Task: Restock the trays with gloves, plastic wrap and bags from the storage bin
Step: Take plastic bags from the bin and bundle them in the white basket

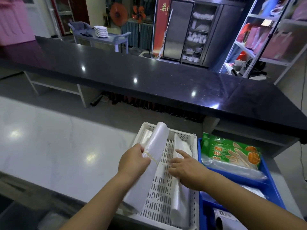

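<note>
So the step here looks like laying the bag bundle into the white tray, and my take is it's going best if you're lowering it flat along the tray's length, parallel to the roll lying on the right side, so the two are sitting side by side instead of crossing. The bundle is soft, slippery film, so I'd be gripping near the rubber band, where it's tightest; otherwise the loose end is probably going to flop over the tray wall. The left hand is doing just that: fingers are curling round the bundle right at the band, holding it tilted over the left half of the tray, far end poking up past the back rim. The right hand is spread out fairly wide, index finger pointing forward, fingertips resting on the roll in the tray and gripping nothing, looks like it's steadying it or nudging it over to make room. The blue storage bin is sitting just beside the tray on the right, with green glove packs and more clear film waiting in it.
</note>
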